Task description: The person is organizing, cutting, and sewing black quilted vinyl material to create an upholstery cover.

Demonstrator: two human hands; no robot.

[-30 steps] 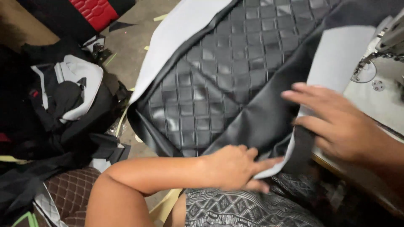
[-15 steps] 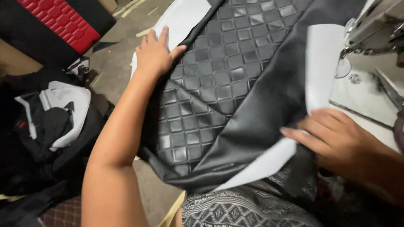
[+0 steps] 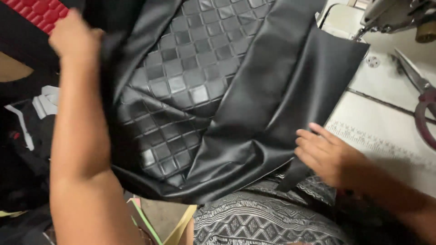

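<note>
A large black leatherette cover [image 3: 227, 95] with a diamond-quilted middle panel hangs over my lap and the edge of the sewing table [image 3: 390, 131]. My left hand [image 3: 75, 38] is raised at the upper left and grips the cover's far left edge, which is folded over. My right hand [image 3: 324, 154] holds the cover's smooth black lower right edge, next to the table's front. The white backing of the cover is hidden.
A sewing machine head [image 3: 395, 16] stands at the top right. Scissors [image 3: 422, 100] lie at the table's right edge. A red and black quilted piece [image 3: 32, 11] and dark fabric pieces [image 3: 27, 136] lie on the floor at the left.
My left hand has pulled the cover's left edge up and over, hiding the white backing. The right hand has shifted along the lower edge, and the cover has moved onto the table.
</note>
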